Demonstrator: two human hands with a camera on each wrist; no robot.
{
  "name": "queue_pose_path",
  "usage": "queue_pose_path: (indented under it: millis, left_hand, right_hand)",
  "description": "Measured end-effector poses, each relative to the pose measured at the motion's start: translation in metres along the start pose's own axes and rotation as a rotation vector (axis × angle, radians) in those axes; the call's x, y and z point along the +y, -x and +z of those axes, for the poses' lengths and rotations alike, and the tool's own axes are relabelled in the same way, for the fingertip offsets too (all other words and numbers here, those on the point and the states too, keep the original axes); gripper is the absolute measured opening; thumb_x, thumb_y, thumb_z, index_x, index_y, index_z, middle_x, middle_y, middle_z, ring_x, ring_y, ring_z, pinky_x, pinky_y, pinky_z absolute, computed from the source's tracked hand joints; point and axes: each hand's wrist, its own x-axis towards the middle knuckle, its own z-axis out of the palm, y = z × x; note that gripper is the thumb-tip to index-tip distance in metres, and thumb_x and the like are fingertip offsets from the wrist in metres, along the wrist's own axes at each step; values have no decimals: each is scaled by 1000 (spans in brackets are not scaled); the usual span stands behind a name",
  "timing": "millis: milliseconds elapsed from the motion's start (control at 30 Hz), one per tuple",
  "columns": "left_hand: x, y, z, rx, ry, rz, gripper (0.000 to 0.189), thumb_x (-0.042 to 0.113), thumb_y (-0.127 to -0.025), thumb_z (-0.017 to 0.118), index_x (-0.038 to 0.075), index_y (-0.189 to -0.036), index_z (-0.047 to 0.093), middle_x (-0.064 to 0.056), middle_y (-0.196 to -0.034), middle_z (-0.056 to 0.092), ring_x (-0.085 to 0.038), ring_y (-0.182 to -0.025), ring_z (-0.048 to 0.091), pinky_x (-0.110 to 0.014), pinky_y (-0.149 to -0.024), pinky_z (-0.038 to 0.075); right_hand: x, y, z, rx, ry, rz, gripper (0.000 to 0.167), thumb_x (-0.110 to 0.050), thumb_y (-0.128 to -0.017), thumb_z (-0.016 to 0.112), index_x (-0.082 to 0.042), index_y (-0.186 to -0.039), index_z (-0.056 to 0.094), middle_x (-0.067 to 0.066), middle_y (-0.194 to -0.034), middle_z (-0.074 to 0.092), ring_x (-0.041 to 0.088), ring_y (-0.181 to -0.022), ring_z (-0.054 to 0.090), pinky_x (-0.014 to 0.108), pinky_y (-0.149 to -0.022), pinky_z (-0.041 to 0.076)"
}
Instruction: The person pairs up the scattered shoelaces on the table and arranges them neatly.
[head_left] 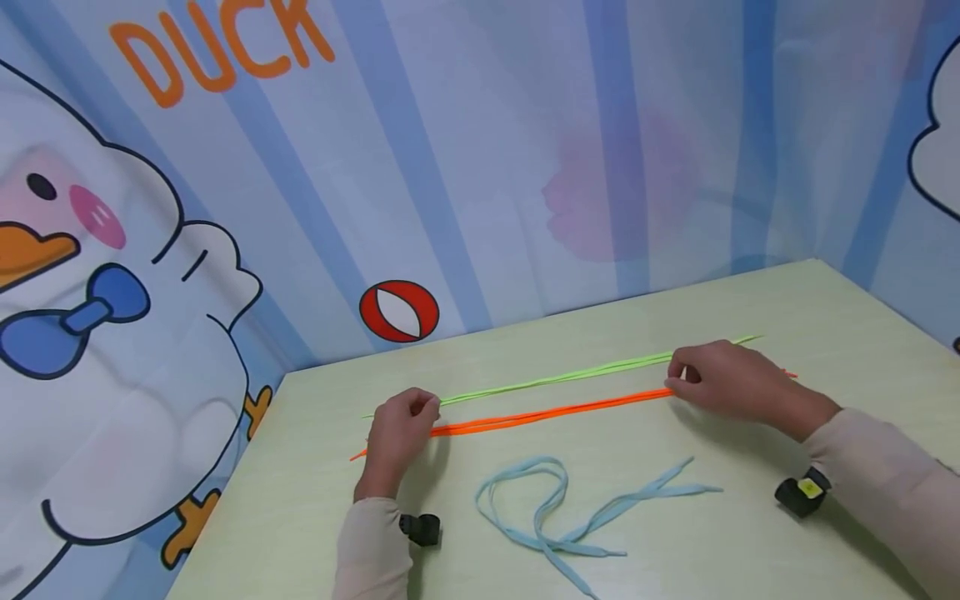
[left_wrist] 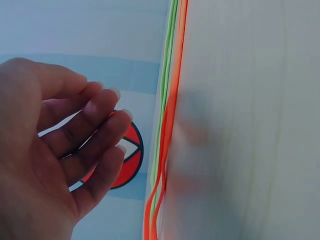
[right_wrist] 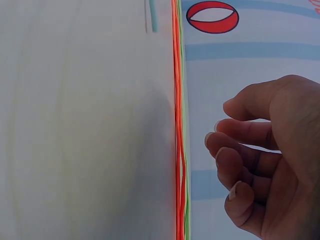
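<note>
An orange shoelace [head_left: 551, 413], doubled into a long line, lies across the table. Behind it, a neon green shoelace [head_left: 555, 381] runs nearly parallel. My left hand [head_left: 401, 433] hovers over the left part of the orange lace, fingers loosely bent and holding nothing. Over the right part hangs my right hand [head_left: 720, 377], also with nothing in its relaxed, bent fingers. In both wrist views, a gap shows between the fingertips and the laces. Nearer the front, a light blue shoelace [head_left: 553, 498] lies in a loose loop, its ends spread out.
The pale wooden table [head_left: 255, 508] ends at the back against a printed curtain [head_left: 480, 167] with blue stripes and a duck. A small black camera [head_left: 802, 493] sits on the right wrist, and another camera [head_left: 422, 529] on the left.
</note>
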Motion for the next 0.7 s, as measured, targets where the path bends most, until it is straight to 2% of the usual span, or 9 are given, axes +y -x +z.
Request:
queue_pose_path:
  millis: [200,500,700]
  left_hand:
    - [12,13,7,-120,-39,55,19,29,-98,63,16,-107,73,4,-89,66,-20,-83,57,-35,-74,50]
    - [25,34,17,-274,-142,259,12,27,-97,64,21,-102,74,9,-88,64,-15,-79,57,-34,-69,49]
    - [31,42,16,-345,-195,338,12,29,-96,66,21,-99,74,10,-89,66,-12,-80,59,-33,-70,50]
  right_hand:
    - [-9,1,5,-7,-1,-41,12,-19,-93,58,-19,-93,69,-9,-68,55,12,-57,49,32,-54,40]
    - [-27,1,15,-21,7,-63,7,-20,-93,62,-19,-93,69,-8,-69,53,12,-59,47,31,-55,40]
    - [-42,0,22,-41,10,-91,5,-22,-93,68,-18,-94,70,-7,-69,53,12,-61,46,31,-55,40]
